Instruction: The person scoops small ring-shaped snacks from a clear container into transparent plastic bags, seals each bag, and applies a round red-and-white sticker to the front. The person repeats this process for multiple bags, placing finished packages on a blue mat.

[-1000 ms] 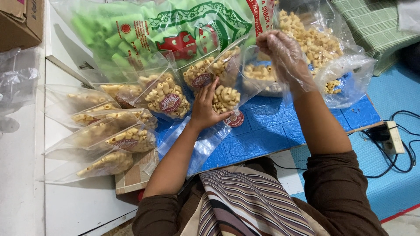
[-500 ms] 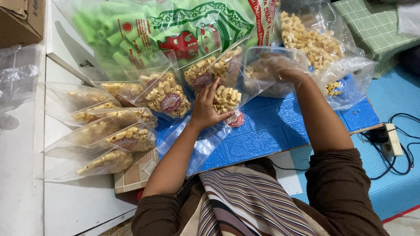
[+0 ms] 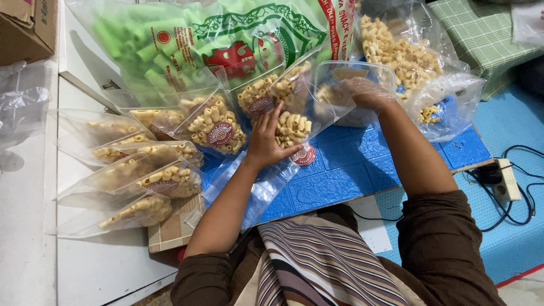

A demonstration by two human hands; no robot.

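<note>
My left hand (image 3: pixel 264 141) holds a small clear bag of pale tube-shaped snacks (image 3: pixel 292 129) with a round red label, upright on the blue board (image 3: pixel 362 170). My right hand (image 3: pixel 362 93), in a thin plastic glove, is inside a clear plastic tub (image 3: pixel 351 79) just right of that bag; I cannot make out what its fingers hold. Behind the tub stands a big open bag of loose snacks (image 3: pixel 396 51).
Several filled small bags (image 3: pixel 141 170) lie stacked at the left, two more (image 3: pixel 218 127) stand behind my left hand. A large green-printed bag (image 3: pixel 187 39) lies at the back. A power strip and cables (image 3: pixel 507 178) lie at the right, a cardboard box (image 3: pixel 25 28) top left.
My right hand has come down from the big snack bag into the clear tub. My left hand stays on the small bag.
</note>
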